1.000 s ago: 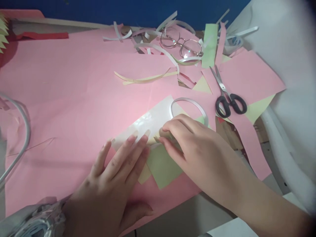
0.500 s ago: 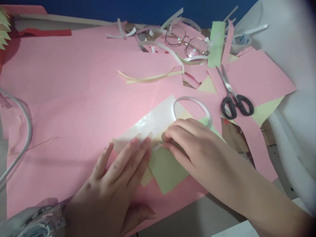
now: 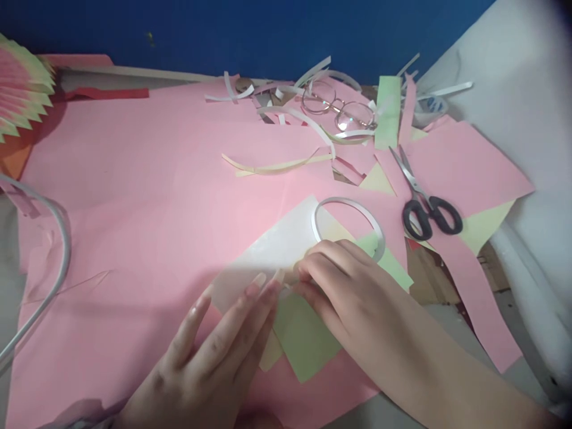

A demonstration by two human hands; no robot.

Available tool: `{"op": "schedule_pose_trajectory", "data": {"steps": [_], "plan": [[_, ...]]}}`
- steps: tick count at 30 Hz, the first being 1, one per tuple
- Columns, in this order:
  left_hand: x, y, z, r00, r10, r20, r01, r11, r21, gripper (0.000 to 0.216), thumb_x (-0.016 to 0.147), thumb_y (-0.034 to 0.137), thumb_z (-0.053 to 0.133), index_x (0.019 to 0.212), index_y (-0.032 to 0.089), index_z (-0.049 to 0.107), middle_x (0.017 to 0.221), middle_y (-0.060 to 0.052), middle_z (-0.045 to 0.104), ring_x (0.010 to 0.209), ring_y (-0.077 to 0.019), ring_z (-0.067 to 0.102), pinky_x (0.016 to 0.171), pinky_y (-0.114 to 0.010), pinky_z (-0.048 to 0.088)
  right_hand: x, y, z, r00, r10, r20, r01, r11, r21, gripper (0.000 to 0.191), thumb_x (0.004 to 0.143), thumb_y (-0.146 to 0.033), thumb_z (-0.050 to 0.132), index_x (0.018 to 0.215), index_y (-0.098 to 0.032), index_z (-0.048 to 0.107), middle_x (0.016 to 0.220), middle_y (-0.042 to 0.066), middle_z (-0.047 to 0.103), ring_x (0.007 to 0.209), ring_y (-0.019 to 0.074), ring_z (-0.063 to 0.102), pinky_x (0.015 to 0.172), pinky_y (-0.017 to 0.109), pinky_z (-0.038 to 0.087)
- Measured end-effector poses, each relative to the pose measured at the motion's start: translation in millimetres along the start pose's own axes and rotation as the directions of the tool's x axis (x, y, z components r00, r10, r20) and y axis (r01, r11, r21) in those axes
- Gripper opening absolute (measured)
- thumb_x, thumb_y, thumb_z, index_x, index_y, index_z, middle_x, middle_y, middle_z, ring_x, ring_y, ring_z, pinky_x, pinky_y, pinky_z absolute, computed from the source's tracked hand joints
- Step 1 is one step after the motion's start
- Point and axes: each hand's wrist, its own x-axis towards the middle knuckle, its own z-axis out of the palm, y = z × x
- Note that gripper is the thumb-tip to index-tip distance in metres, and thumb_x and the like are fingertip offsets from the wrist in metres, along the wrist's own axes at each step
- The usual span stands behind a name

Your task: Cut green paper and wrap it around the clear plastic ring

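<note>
My left hand (image 3: pixel 214 351) lies flat with fingers stretched out, pressing on a glossy white sheet (image 3: pixel 272 250) and the edge of a light green paper piece (image 3: pixel 304 339). My right hand (image 3: pixel 344 286) is curled, its fingertips pinched at the seam where the white sheet meets the green and yellow paper; what they pinch is too small to see. A white curled tape strip (image 3: pixel 351 208) arches just beyond the right hand. Everything rests on a big pink paper sheet (image 3: pixel 134 196).
Black-handled scissors (image 3: pixel 424 202) lie at the right. Round wire glasses (image 3: pixel 337 107) sit among white and yellow paper strips (image 3: pixel 277 164) at the back. A folded pink-green paper fan (image 3: pixel 22 83) is far left, with a grey cable (image 3: pixel 53 268) near it. White fabric (image 3: pixel 513 89) lies at the right.
The view has tilted up, so everything sits lower in the frame and the fan shows. Both hands stay at the same seam, the right fingertips working slightly.
</note>
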Motion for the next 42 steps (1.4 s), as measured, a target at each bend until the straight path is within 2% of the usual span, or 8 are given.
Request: {"op": "schedule_pose_trajectory", "data": {"steps": [4, 13, 28, 42], "plan": [[0.0, 2.2, -0.2, 1.000, -0.008, -0.017, 0.007, 1.000, -0.020, 0.069, 0.086, 0.062, 0.033, 0.129, 0.011, 0.047, 0.147, -0.004, 0.033, 0.139, -0.0208, 0.017, 0.116, -0.043, 0.003, 0.7, -0.3, -1.3, 1.000, 0.019, 0.016, -0.020, 0.999, 0.035, 0.019, 0.086, -0.008, 0.043, 0.075, -0.019, 0.053, 0.075, 0.004, 0.052, 0.072, 0.0180, 0.047, 0.060, 0.030, 0.034], [1.9, -0.6, -3.5, 0.997, 0.000, 0.078, 0.008, 0.995, -0.100, 0.081, 0.081, 0.068, 0.036, 0.134, 0.007, 0.041, 0.142, -0.008, 0.041, 0.135, -0.0220, 0.025, 0.115, -0.043, 0.004, 0.5, 0.6, -1.2, 0.997, 0.063, 0.041, -0.067, 0.992, 0.109, 0.017, 0.080, -0.003, 0.051, 0.072, -0.018, 0.048, 0.074, 0.002, 0.048, 0.070, 0.0159, 0.042, 0.059, 0.029, 0.035], [0.4, -0.7, -5.6, 0.994, -0.016, 0.109, 0.031, 0.990, -0.138, 0.079, 0.081, 0.068, 0.036, 0.135, 0.010, 0.039, 0.144, -0.006, 0.037, 0.137, -0.0206, 0.021, 0.115, -0.043, 0.003, 0.5, -0.5, 1.2, 0.997, 0.071, 0.016, -0.072, 0.993, 0.096, 0.021, 0.075, 0.003, 0.052, 0.072, -0.017, 0.047, 0.074, 0.001, 0.045, 0.071, 0.0147, 0.042, 0.060, 0.029, 0.036], [-1.1, -1.0, -3.7, 0.995, -0.010, 0.097, 0.022, 0.992, -0.121, 0.076, 0.083, 0.065, 0.035, 0.135, 0.010, 0.039, 0.144, -0.006, 0.038, 0.137, -0.0223, 0.022, 0.115, -0.045, 0.004, 0.4, 0.3, 0.2, 0.998, 0.060, 0.028, -0.062, 0.992, 0.106, 0.017, 0.079, -0.001, 0.051, 0.074, -0.017, 0.048, 0.076, 0.001, 0.047, 0.072, 0.0154, 0.042, 0.061, 0.029, 0.036]]}}
